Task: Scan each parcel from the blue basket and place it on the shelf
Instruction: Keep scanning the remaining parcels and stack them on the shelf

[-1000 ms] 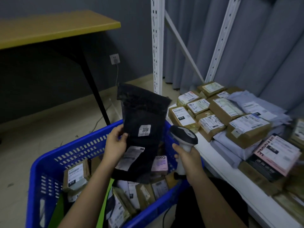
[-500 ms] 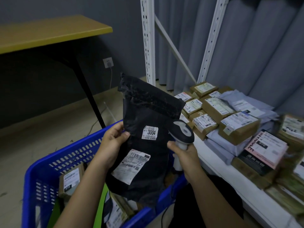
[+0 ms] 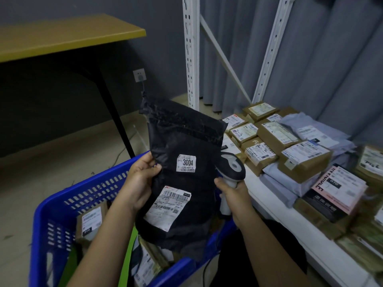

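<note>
My left hand grips the left edge of a black plastic parcel, held upright above the blue basket. The parcel shows a white sticker reading 3004 and a barcode label lower down. My right hand holds a grey and white barcode scanner by its handle, its head close to the parcel's right edge. Several more labelled parcels lie inside the basket. The white shelf to the right carries brown boxes and grey mailers.
A yellow-topped table with a black leg stands at the back left. White perforated shelf uprights rise behind the parcel, with grey curtains beyond. A pink and black box lies on the shelf's near pile. A wall socket sits low on the wall.
The black parcel has risen out of the basket and turned so its labels face me. My right hand brought the scanner up beside the parcel's right edge.
</note>
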### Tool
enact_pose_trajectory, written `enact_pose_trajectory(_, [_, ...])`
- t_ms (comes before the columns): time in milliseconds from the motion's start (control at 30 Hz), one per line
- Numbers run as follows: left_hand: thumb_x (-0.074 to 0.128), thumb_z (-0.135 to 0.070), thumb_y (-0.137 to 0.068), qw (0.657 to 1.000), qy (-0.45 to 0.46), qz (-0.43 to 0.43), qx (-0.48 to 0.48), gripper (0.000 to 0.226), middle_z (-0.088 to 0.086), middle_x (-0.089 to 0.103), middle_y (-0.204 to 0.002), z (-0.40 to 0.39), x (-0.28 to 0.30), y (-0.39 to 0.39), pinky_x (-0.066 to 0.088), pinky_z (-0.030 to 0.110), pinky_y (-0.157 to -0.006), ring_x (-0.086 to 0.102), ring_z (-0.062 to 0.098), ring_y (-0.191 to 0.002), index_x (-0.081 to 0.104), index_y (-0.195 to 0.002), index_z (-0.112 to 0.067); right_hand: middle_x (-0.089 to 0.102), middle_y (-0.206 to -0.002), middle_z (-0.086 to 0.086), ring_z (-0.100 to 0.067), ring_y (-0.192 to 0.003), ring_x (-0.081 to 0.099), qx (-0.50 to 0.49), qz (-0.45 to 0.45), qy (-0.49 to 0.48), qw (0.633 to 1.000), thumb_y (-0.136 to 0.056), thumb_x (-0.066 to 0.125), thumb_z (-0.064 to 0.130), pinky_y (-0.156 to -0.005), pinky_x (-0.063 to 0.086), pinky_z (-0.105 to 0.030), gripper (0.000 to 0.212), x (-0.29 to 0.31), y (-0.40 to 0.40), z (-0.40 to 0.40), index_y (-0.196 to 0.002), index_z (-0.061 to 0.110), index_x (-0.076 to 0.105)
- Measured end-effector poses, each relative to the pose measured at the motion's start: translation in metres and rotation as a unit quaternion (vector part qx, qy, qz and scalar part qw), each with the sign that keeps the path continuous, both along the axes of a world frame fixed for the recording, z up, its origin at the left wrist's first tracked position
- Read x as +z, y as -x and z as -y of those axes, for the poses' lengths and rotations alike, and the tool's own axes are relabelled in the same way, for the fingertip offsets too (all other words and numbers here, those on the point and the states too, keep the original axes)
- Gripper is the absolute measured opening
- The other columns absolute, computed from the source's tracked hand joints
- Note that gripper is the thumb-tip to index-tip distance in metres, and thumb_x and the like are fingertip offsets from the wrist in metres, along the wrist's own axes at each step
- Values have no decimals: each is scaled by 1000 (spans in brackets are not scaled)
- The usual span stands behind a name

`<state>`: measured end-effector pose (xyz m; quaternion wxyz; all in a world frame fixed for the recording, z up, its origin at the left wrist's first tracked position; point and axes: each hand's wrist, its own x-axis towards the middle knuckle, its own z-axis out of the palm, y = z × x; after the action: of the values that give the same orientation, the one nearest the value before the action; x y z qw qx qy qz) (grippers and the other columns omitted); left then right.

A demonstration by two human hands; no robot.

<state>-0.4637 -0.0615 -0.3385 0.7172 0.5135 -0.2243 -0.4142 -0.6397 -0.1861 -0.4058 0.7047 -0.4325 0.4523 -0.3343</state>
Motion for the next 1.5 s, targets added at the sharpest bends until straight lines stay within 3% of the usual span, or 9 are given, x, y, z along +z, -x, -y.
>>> enact_pose_trajectory(133, [38,10,-92,999,-13,2,49,41,6,72,-100,-2,3,-2,59,30,-74,69,19,-89,62,-114,-15,68,-115,-6,-21,-102,64,-5,-2,-1,1000,-79,75,6,-90,53,-37,48,-2,-1,0,-123,12,58])
enact_pose_trajectory(267, [49,-9,-97,979,-144,122,75,29,-1,68,-105,-5,3,0,55,22,-59,68,16,-90,56,-119,-28,66,-115,-2,-20,-105,62,-48,-13,30,998,-76,77,4,-95,50,-37,53,2,1,-1,-124,13,58])
enact_pose_trajectory(400, [55,4,-91,983,-156,94,13,53,-1,65,-112,-10,-10,-1,57,23,-62,66,14,-94,43,-127,-32,64,-119,-3,-22,-111,60,-53,-19,64,996,-76,77,0,-100,48,-43,55,5,-1,-5,-126,11,58])
enact_pose_trajectory(567, [56,7,-89,969,-179,140,93,66,8,62,-123,-11,-21,-8,55,42,-85,62,23,-109,36,-140,-30,64,-122,-1,-18,-113,59,-39,-20,88,995,-76,78,3,-102,46,-38,56,7,1,-7,-128,11,57])
enact_pose_trajectory(733, [55,8,-89,955,-156,169,189,60,0,63,-114,0,-19,-25,50,31,-88,59,16,-107,37,-138,-20,65,-113,-3,-20,-104,60,-15,-83,121,989,-79,77,14,-94,50,-38,40,5,1,-8,-116,15,59])
enact_pose_trajectory(867, [53,9,-90,960,-145,132,202,55,-8,59,-102,22,-21,-41,48,28,-84,57,15,-103,38,-137,-17,68,-93,-9,-21,-81,62,67,-137,96,984,-78,79,20,-69,50,-32,32,7,1,-12,-104,8,64])
enact_pose_trajectory(1000, [54,10,-88,966,-134,76,207,58,4,61,-125,45,-36,-61,51,30,-84,59,20,-111,38,-139,-14,64,-77,5,-8,-71,60,107,-164,111,974,-76,80,17,-59,46,-23,19,11,1,-19,-85,16,63])
enact_pose_trajectory(1133, [53,12,-88,969,-108,12,223,57,6,61,-126,61,-43,-68,53,31,-80,61,21,-108,40,-138,-12,69,-81,5,-8,-74,63,99,-155,92,979,-71,84,17,-68,52,-29,21,12,0,-19,-84,15,68])
enact_pose_trajectory(1500, [53,12,-87,962,-83,-41,257,56,6,63,-125,79,-52,-74,52,40,-92,61,23,-112,45,-135,-15,63,-66,13,6,-50,58,64,-160,107,979,-73,82,16,-46,43,-10,17,5,2,-11,-76,16,66])
